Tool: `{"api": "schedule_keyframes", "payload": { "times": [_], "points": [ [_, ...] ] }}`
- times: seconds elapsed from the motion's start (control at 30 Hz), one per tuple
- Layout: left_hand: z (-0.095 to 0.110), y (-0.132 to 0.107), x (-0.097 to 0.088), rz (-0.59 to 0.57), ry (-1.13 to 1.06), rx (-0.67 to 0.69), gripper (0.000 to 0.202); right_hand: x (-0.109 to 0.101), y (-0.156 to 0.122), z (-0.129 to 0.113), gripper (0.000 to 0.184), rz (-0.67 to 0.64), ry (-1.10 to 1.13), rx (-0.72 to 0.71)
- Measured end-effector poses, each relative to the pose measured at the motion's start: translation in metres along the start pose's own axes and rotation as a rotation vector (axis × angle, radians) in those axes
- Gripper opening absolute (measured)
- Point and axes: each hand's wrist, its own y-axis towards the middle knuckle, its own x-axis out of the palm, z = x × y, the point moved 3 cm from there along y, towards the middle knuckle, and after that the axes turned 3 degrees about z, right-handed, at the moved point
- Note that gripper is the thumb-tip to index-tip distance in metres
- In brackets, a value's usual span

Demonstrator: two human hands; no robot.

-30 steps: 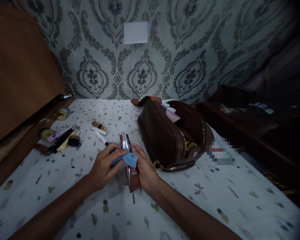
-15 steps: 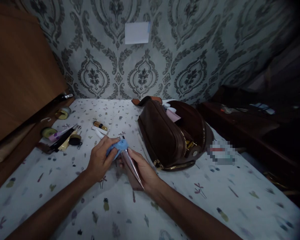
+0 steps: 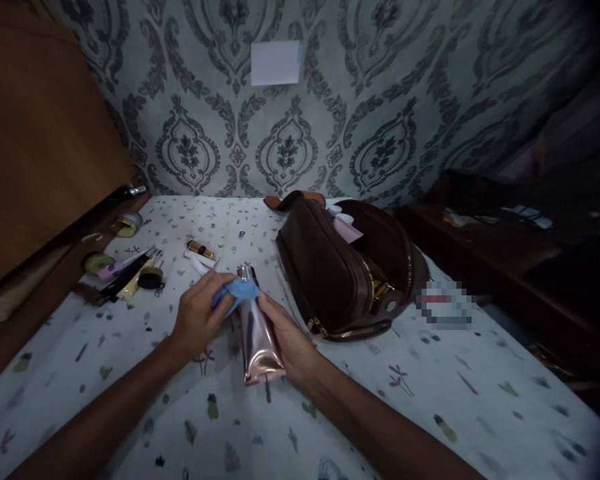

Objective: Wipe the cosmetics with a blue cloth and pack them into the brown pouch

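Note:
A shiny rose-coloured tube [image 3: 261, 343] lies in my right hand [image 3: 293, 343], its crimped flat end toward me and its narrower end pointing away. My right fingers are closed around its right side. My left hand [image 3: 200, 313] pinches a light blue cloth [image 3: 244, 289], which is draped over the tube's upper part and touches it. Just beyond the hands are a black-and-gold small tube [image 3: 201, 250] and a white slim item [image 3: 199, 265]. A brown toiletry bag [image 3: 325, 267] stands open to the right, with a pink item [image 3: 349, 231] and white caps inside.
Cosmetics lie at the left: a round dark-lidded jar [image 3: 151, 277], a black slim item [image 3: 125, 277] and a yellow-green tin [image 3: 98, 263]. A wooden panel [image 3: 45, 147] rises at the left. The patterned wall [image 3: 285, 147] stands behind the printed sheet [image 3: 390, 400].
The tube has rolled in my right hand, so its broad shiny face now shows instead of its edge. The blue cloth has shifted over its upper part. The bag stays put.

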Motion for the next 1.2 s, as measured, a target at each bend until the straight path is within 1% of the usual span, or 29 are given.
{"api": "schedule_keyframes", "payload": {
  "times": [0.07, 0.13, 0.2, 0.37, 0.4, 0.47, 0.53, 0.6, 0.67, 0.73, 0.83, 0.9, 1.0, 1.1, 1.2],
  "points": [
    [-0.007, 0.002, -0.003, 0.03, -0.027, -0.088, 0.02, 0.003, -0.005, -0.001, 0.036, 0.016, -0.001, 0.045],
    [-0.009, 0.003, -0.004, 0.021, -0.052, -0.109, 0.02, 0.005, -0.006, -0.002, 0.037, 0.036, 0.014, 0.081],
    [-0.007, 0.002, -0.002, -0.023, -0.083, -0.065, 0.017, 0.005, -0.005, -0.005, 0.038, 0.059, 0.032, 0.062],
    [0.006, -0.002, 0.005, -0.147, -0.172, 0.135, 0.013, -0.005, 0.006, -0.011, 0.036, 0.151, 0.109, -0.106],
    [0.008, -0.003, 0.006, -0.155, -0.175, 0.168, 0.013, -0.007, 0.008, -0.011, 0.034, 0.161, 0.105, -0.117],
    [0.01, -0.004, 0.006, -0.149, -0.149, 0.195, 0.012, -0.01, 0.008, -0.008, 0.033, 0.157, 0.063, -0.085],
    [0.01, -0.003, 0.004, -0.121, -0.097, 0.149, 0.011, -0.008, 0.006, -0.006, 0.034, 0.117, 0.012, -0.011],
    [0.006, 0.0, 0.001, -0.091, -0.049, 0.036, 0.011, -0.004, 0.003, -0.003, 0.037, 0.047, -0.013, 0.066],
    [0.002, 0.003, -0.002, -0.058, -0.022, -0.094, 0.012, 0.001, -0.001, -0.003, 0.037, -0.006, -0.001, 0.105],
    [-0.002, 0.005, -0.004, -0.031, -0.025, -0.189, 0.014, 0.003, -0.004, -0.003, 0.036, -0.017, 0.032, 0.133],
    [-0.004, 0.005, -0.003, -0.046, -0.054, -0.227, 0.015, 0.003, -0.003, -0.004, 0.036, 0.006, 0.094, 0.145],
    [-0.002, 0.003, 0.001, -0.095, -0.08, -0.19, 0.014, 0.0, 0.0, -0.006, 0.036, 0.034, 0.122, 0.11],
    [0.002, -0.001, 0.007, -0.167, -0.127, -0.09, 0.015, -0.003, 0.004, -0.01, 0.033, 0.063, 0.145, 0.059],
    [0.005, -0.003, 0.008, -0.186, -0.16, 0.023, 0.013, -0.005, 0.007, -0.013, 0.031, 0.056, 0.167, 0.037],
    [0.006, -0.003, 0.008, -0.206, -0.203, 0.108, 0.015, -0.006, 0.009, -0.014, 0.035, 0.04, 0.159, 0.025]
  ]
}}
